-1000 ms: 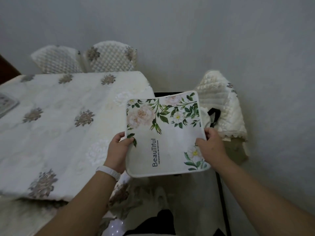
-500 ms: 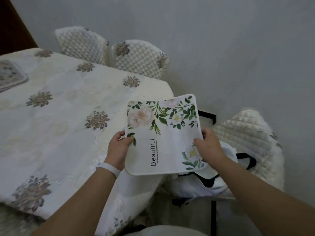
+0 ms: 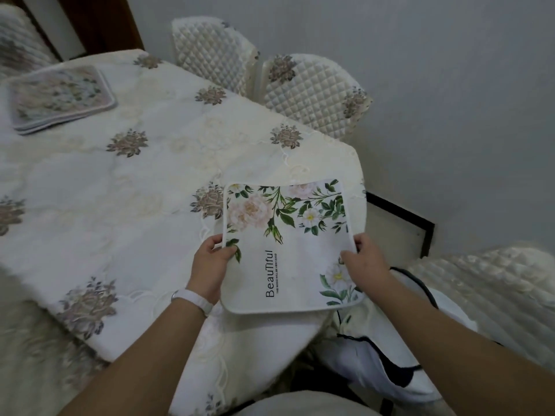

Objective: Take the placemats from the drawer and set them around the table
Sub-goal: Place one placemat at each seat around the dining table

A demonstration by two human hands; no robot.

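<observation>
I hold a white placemat (image 3: 288, 250) printed with pink and white flowers, green leaves and the word "Beautiful". It hovers over the near right corner of the table (image 3: 135, 181), which wears a cream cloth with embroidered flowers. My left hand (image 3: 210, 265) grips the mat's left edge, thumb on top. My right hand (image 3: 365, 262) grips its right edge. A small stack of floral placemats (image 3: 60, 97) lies on the far left of the table.
Two quilted chair backs (image 3: 312, 91) stand against the table's far side by the grey wall. Another quilted chair (image 3: 492, 283) is at the right, with a white bag with black straps (image 3: 390, 355) on it. A dark wooden door frame (image 3: 99, 22) is at the top left.
The view has swung right and closer to the table. The placemat, held in both hands, has moved from beside the table to over its corner. The stack at far left has come into fuller view.
</observation>
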